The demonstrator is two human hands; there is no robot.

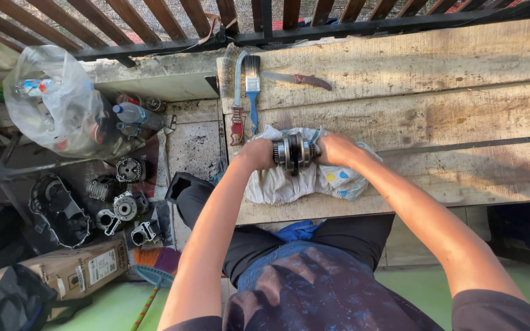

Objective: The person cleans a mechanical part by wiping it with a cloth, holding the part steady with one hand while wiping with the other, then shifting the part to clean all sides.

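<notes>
Our left hand and right hand cover both ends of the ribbed steel gear cluster; our fingers are out of sight. The crumpled white patterned rag hides the weathered plank table beneath. The clear plastic bag blurs its contents.

Grey metal gear shaft assembly, lying crosswise, ends gripped, on a crumpled white rag.
</notes>
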